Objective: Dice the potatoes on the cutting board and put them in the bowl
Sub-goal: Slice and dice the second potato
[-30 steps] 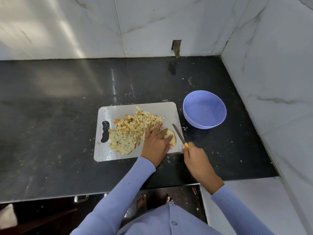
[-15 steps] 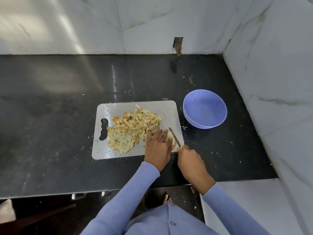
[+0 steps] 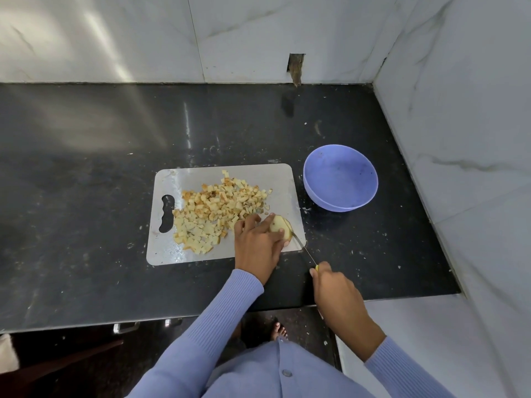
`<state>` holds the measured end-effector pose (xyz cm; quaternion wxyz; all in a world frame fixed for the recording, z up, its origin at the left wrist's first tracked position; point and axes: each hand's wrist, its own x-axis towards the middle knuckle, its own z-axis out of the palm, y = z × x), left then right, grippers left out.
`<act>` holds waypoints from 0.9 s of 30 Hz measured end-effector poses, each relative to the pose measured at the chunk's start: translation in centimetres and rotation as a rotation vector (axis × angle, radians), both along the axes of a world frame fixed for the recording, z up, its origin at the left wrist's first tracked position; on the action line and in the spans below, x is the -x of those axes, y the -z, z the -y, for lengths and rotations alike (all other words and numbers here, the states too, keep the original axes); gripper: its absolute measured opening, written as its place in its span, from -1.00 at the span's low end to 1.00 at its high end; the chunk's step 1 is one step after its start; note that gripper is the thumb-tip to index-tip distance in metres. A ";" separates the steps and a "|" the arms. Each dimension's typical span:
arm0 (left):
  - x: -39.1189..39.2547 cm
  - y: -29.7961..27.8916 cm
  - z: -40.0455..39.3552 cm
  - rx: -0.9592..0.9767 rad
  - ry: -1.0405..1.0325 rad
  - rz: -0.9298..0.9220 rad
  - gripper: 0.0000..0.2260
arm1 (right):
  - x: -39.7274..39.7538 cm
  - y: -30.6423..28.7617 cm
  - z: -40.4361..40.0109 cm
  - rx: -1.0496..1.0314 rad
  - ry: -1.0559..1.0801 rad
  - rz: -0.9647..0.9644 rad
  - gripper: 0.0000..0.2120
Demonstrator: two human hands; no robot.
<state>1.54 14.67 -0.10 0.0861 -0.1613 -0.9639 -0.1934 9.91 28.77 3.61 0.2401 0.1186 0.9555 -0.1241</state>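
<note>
Before you lies the dark polished stone counter (image 3: 86,196), set into a corner of white marble-veined wall tiles (image 3: 459,124). On it, in front of you, sits the pale grey rectangular cutting board (image 3: 178,179) with a handle slot at its left end. Just to its right, apart from the board's edge, stands the round lavender plastic bowl (image 3: 340,177), and nothing shows inside it. A broad heap of small yellow-brown potato cubes (image 3: 218,205) covers the middle of the board, spreading from near the handle slot toward the right.

Your left hand (image 3: 257,242) rests at the board's near right corner, fingers curled over the uncut pale potato piece (image 3: 280,224) and pinning it to the board. Your right hand (image 3: 334,285) hovers over the counter's front edge, closed round the yellow handle of the thin-bladed knife (image 3: 301,245). The blade slants up and left, its tip meeting the potato piece on its right side. Pale crumbs (image 3: 306,209) speckle the counter between board and bowl.
</note>
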 end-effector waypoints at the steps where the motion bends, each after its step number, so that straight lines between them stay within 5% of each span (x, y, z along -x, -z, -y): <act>1: 0.0 -0.1 0.0 -0.010 -0.008 0.001 -0.86 | 0.3 0.0 0.0 0.007 0.005 -0.004 -0.72; 13: -0.5 0.2 0.0 -0.081 -0.051 0.029 -0.83 | 3.6 -1.0 1.2 0.121 0.026 -0.095 -0.69; 27: -0.4 0.4 -0.2 -0.043 -0.066 0.001 -0.88 | 3.1 -0.5 1.9 0.001 -0.039 -0.036 -0.73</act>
